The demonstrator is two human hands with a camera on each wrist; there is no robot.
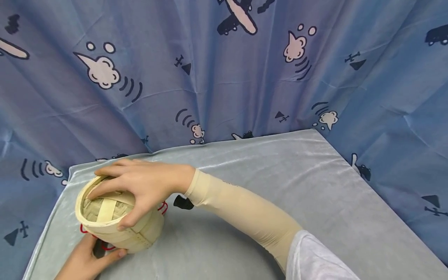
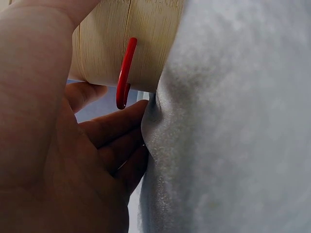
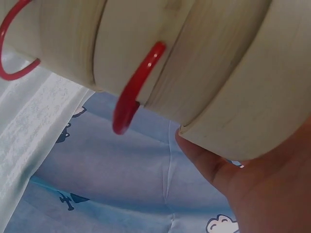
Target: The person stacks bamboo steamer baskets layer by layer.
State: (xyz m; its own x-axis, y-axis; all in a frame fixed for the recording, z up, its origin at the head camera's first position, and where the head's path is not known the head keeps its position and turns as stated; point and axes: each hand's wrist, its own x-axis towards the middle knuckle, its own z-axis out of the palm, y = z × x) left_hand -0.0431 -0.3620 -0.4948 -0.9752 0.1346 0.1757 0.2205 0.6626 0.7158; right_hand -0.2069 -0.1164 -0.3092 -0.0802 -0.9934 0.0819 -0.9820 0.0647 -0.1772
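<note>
A round bamboo steamer (image 1: 148, 233) with a woven, strip-crossed top stands tilted at the left of the grey cloth-covered table. My right hand (image 1: 148, 181) spans its top and grips the rim, thumb on the near side and fingers reaching over the far side. Low on the steamer's near left side, my left hand (image 1: 84, 256) holds the wall between thumb and fingers. Red loops stick out from the wall; one red loop (image 2: 127, 73) hangs beside the left fingers, and another red loop (image 3: 138, 90) shows in the right wrist view.
Grey velvety cloth (image 1: 315, 186) covers the table and stretches to the right. Behind and beside it hangs a blue curtain (image 1: 238, 77) printed with planes and clouds. A small black object (image 1: 183, 202) shows beneath my right wrist.
</note>
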